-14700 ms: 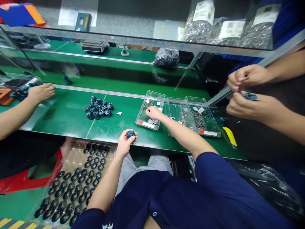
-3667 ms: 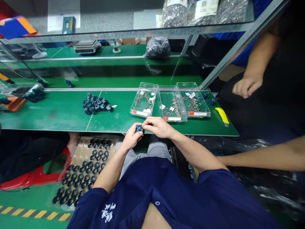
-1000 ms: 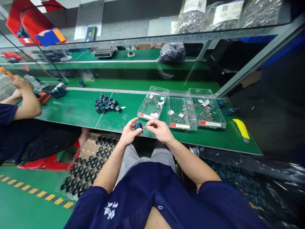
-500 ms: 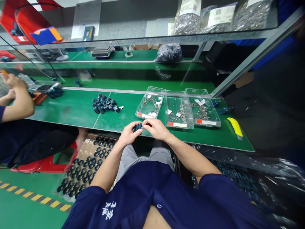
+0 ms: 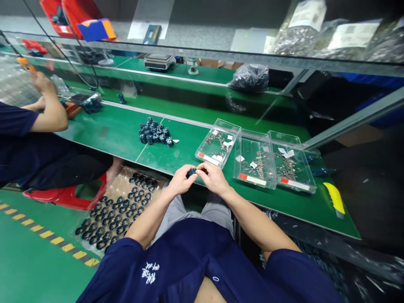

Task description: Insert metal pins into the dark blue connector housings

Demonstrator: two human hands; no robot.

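My left hand (image 5: pixel 181 181) is closed around a small dark blue moulded part (image 5: pixel 191 172), just over the bench's front edge. Against the part's right side, the thumb and fingers of my right hand (image 5: pixel 213 178) are pinched together; whatever they hold is too small to make out. Close beyond my hands stands a clear plastic tray (image 5: pixel 206 158) of small metal pieces and white paper scraps. Two similar trays, the middle tray (image 5: pixel 237 179) and the right tray (image 5: pixel 311 188), stand to its right. A pile of dark blue parts (image 5: pixel 154 132) lies to the left.
A yellow utility knife (image 5: pixel 333 198) lies at the bench's right end. A co-worker's arm (image 5: pixel 52 109) works at the far left. Black ring-shaped parts (image 5: pixel 107 214) cover a sheet low on the left. A metal shelf edge (image 5: pixel 202 54) crosses above the bench.
The view has turned, so the bench and trays sit differently in it. Both hands stay together at the blue part, with only slight finger movement. The co-worker's raised hand holds an orange tool.
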